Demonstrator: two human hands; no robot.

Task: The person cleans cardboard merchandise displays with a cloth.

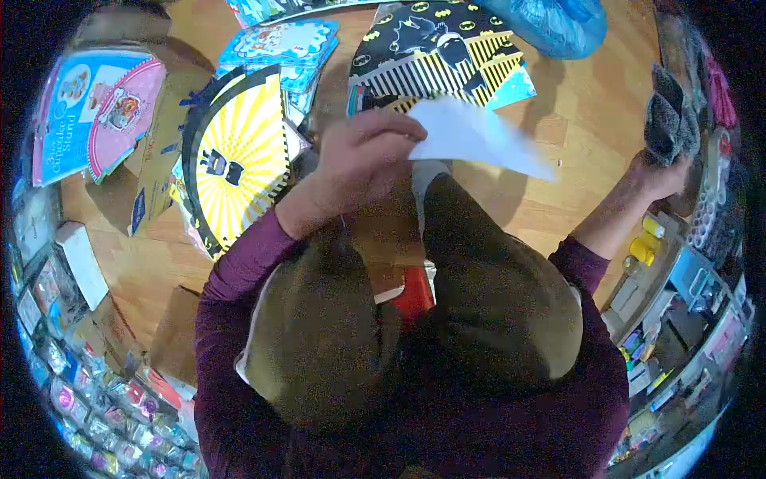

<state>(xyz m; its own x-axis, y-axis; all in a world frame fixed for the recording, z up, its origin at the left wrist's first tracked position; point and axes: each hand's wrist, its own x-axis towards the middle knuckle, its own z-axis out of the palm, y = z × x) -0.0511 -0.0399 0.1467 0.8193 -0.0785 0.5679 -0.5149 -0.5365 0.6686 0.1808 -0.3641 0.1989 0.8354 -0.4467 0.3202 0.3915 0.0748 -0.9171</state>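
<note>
the wooden floor (590, 120) carries a yellow sunburst fan piece (259, 144); to its right, a blurred white sheet (471, 140) is held in the left hand (351, 168), fingers closed on its end; a grey textured item (670, 120) hides the fingers of the right hand (667, 177), their grip impossible to tell.

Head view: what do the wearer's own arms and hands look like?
Plain, dark plum sleeves: left sleeve ends just above the wrist, right sleeve farther up the forearm. Left hand is bare, no watch visible. Right hand is partly hidden by a dark grey item; fingers unclear.
</note>
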